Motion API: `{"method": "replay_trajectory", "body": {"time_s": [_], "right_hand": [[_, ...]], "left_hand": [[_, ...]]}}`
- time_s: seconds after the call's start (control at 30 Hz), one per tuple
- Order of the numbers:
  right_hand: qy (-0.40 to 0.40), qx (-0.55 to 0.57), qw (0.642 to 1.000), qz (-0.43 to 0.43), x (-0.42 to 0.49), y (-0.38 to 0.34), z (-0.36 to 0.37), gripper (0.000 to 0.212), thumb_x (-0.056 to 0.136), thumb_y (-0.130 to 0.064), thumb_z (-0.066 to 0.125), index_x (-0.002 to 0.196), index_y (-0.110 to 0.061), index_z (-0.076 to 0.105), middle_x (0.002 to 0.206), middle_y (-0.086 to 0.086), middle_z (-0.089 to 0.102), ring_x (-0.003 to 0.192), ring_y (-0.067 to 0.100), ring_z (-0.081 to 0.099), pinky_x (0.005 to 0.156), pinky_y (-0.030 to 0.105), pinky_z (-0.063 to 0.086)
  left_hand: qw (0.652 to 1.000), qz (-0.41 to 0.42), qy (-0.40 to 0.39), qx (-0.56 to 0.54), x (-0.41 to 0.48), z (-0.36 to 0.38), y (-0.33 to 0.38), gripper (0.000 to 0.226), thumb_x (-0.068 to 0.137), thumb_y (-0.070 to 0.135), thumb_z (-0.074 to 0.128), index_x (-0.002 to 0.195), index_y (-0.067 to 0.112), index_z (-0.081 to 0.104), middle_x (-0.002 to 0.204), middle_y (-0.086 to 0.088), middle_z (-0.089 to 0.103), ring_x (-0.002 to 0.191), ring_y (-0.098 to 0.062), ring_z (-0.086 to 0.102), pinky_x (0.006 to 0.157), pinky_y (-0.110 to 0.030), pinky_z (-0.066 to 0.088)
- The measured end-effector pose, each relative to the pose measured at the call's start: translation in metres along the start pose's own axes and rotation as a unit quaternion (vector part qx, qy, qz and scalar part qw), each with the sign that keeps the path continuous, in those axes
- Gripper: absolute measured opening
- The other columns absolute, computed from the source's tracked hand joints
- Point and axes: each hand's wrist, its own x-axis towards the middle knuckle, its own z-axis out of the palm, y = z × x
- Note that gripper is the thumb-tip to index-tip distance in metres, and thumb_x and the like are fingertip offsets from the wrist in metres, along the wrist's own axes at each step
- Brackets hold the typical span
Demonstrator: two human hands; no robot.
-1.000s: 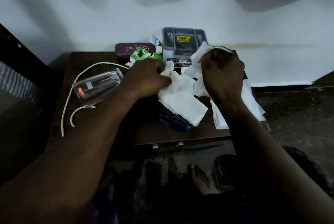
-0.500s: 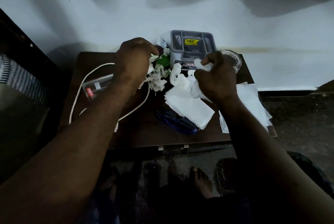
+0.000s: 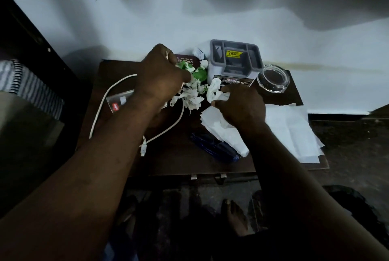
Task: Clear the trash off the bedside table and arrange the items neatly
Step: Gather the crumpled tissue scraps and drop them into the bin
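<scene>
Inside the grey organiser (image 3: pixel 258 58) sits a yellow label (image 3: pixel 232 53).

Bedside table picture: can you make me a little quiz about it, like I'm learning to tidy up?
1. True or false: the clear tumbler stands upright.
2. What does the right hand grip? A) a crumpled white tissue B) the white cable C) the glass ashtray
3. Which hand grips the torn paper scraps?

Key:
1. False: the tumbler lies on its side.
2. A.
3. The left hand.
</scene>
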Motion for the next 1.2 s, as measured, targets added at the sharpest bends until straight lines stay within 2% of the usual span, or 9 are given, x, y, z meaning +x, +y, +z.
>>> {"method": "replay_trajectory", "body": {"time_s": [0.13,0.3,0.43,0.5,0.63,0.8,1.0,1.13,1.2], "right_hand": [[0.025,-0.005,1.000,0.006,-0.002,-0.011,0.006,0.027,0.089,-0.040,0.064,0.112,-0.031,0.076,0.111,0.005,0.076,0.104,0.034,0.071,0.088,0.039,0.058],[0.058,0.015,0.998,-0.001,0.002,-0.015,-0.001,0.038,0.081,-0.035,0.066,0.118,-0.029,0.075,0.120,0.005,0.076,0.110,0.033,0.071,0.091,0.036,0.055],[0.076,0.107,0.991,0.004,0.003,-0.014,-0.017,0.030,0.069,-0.047,0.070,0.094,-0.033,0.077,0.094,-0.009,0.076,0.087,0.015,0.067,0.067,0.017,0.042],[0.081,0.130,0.988,-0.005,0.002,-0.012,-0.021,0.013,0.071,-0.045,0.070,0.077,-0.034,0.071,0.075,-0.015,0.068,0.077,0.010,0.065,0.060,0.017,0.040],[0.115,0.161,0.980,-0.028,-0.006,-0.007,-0.023,0.021,0.078,-0.026,0.070,0.097,-0.017,0.075,0.085,-0.003,0.076,0.079,0.018,0.070,0.073,0.034,0.058],[0.131,0.160,0.977,-0.057,-0.003,-0.001,-0.026,0.018,0.081,-0.019,0.072,0.098,-0.019,0.065,0.085,-0.007,0.068,0.078,0.018,0.063,0.069,0.027,0.043],[0.177,0.222,0.958,-0.046,-0.001,0.001,-0.036,0.038,0.082,-0.034,0.082,0.114,-0.022,0.068,0.107,-0.011,0.071,0.094,0.009,0.062,0.079,0.021,0.042],[0.159,0.217,0.962,-0.042,0.001,0.008,-0.038,0.015,0.085,-0.039,0.076,0.094,-0.027,0.074,0.093,-0.011,0.074,0.089,0.007,0.066,0.067,0.006,0.038],[0.165,0.220,0.961,-0.035,0.002,0.012,-0.039,0.013,0.088,-0.037,0.072,0.084,-0.024,0.070,0.086,-0.009,0.073,0.083,0.009,0.065,0.064,0.010,0.037]], "left_hand": [[0.999,-0.010,-0.031,-0.016,0.000,-0.005,-0.004,0.027,0.069,0.003,0.071,0.080,0.021,0.054,0.077,0.001,0.060,0.059,-0.016,0.052,0.054,-0.028,0.043],[1.000,0.003,-0.010,-0.016,0.004,-0.008,-0.003,0.016,0.087,0.007,0.055,0.077,0.016,0.063,0.083,-0.003,0.069,0.071,-0.018,0.065,0.059,-0.028,0.048],[0.989,-0.051,-0.074,-0.120,0.002,-0.007,-0.005,0.025,0.095,-0.003,0.054,0.084,0.013,0.070,0.098,-0.010,0.074,0.069,-0.025,0.072,0.050,-0.023,0.054],[0.993,-0.003,-0.115,-0.027,0.003,-0.002,-0.010,0.018,0.095,0.003,0.063,0.094,0.017,0.075,0.101,-0.005,0.075,0.077,-0.020,0.072,0.061,-0.025,0.057],[0.963,0.104,-0.127,0.215,0.002,0.007,-0.019,0.024,0.087,0.035,0.078,0.110,0.026,0.077,0.118,0.000,0.074,0.109,-0.021,0.068,0.092,-0.028,0.050],[0.902,0.201,-0.090,0.372,-0.007,0.023,-0.018,0.033,0.086,0.031,0.071,0.119,0.031,0.072,0.123,-0.006,0.068,0.112,-0.033,0.065,0.093,-0.044,0.055],[0.872,0.213,-0.073,0.434,-0.021,0.037,-0.020,0.035,0.088,0.028,0.061,0.122,0.030,0.071,0.124,-0.005,0.066,0.109,-0.036,0.066,0.087,-0.044,0.054],[0.874,0.216,-0.065,0.431,-0.020,0.037,-0.013,0.028,0.083,0.018,0.060,0.108,0.023,0.071,0.110,-0.008,0.070,0.099,-0.038,0.068,0.082,-0.046,0.057],[0.885,0.217,-0.056,0.408,-0.018,0.034,-0.010,0.028,0.081,0.013,0.059,0.108,0.018,0.065,0.102,-0.012,0.071,0.094,-0.040,0.068,0.079,-0.046,0.056]]}}
